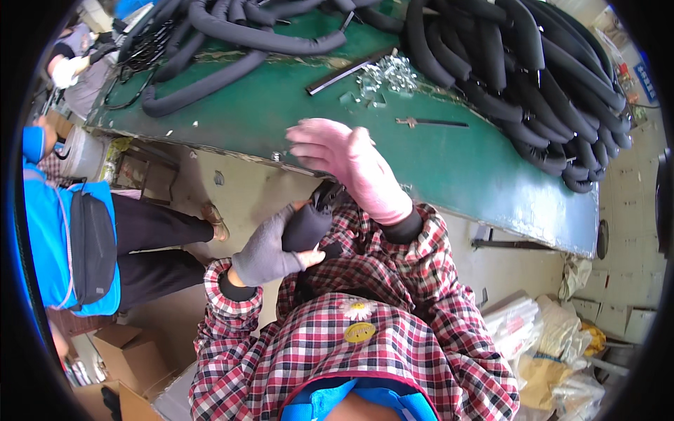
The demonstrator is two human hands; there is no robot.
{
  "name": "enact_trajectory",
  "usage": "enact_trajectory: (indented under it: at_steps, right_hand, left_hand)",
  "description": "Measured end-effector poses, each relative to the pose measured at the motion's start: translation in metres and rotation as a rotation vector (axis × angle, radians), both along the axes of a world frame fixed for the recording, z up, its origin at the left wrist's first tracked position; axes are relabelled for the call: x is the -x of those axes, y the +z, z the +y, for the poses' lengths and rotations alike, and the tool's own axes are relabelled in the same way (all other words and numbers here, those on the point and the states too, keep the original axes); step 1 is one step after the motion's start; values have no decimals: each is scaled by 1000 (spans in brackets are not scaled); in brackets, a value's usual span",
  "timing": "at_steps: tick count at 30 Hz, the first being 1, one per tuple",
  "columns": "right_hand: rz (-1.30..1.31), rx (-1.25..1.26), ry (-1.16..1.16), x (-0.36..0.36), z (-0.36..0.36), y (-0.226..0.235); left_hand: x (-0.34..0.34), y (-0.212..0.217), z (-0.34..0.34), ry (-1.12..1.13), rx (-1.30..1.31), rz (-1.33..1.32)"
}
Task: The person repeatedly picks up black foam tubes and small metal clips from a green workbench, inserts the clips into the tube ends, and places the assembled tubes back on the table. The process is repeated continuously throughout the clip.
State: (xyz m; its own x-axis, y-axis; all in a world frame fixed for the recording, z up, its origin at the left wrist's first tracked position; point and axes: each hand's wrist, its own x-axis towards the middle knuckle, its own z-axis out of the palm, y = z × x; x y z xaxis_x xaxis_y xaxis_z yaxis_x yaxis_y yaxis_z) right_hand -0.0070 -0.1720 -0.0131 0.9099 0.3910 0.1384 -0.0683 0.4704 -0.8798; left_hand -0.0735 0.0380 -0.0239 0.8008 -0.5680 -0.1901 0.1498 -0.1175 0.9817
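Note:
My left hand (270, 247), in a grey glove with bare fingertips, is wrapped round a thick black padded tube (307, 229). The tube is close in front of my body, below the table's near edge; its far end looks gathered and dark. My right hand (354, 167), in a pink glove, is raised just beyond that end with its fingers stretched out and nothing in it. Black padded tubes like the held one lie in a large heap (509, 74) at the right of the green table (449, 165), and more tubes (260, 41) lie at its far left.
On the table are a small pile of shiny pieces (388, 73), a dark bar (347, 71) and a thin metal tool (432, 123). A person in blue (53, 238) stands at my left; another (77, 63) is farther back. Cardboard boxes (133, 354) and plastic bags (554, 333) flank me.

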Motion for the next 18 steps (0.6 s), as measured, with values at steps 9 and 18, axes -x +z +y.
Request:
enact_trajectory:
  at_steps: [9, 18]
  right_hand:
    - [-103, 667, -826, -23, -135, -6]
    - [-653, 1695, -649, -125, -168, -29]
  left_hand:
    - [-31, -54, -45, 183, -324, -424]
    - [-53, -59, -78, 219, -296, -404]
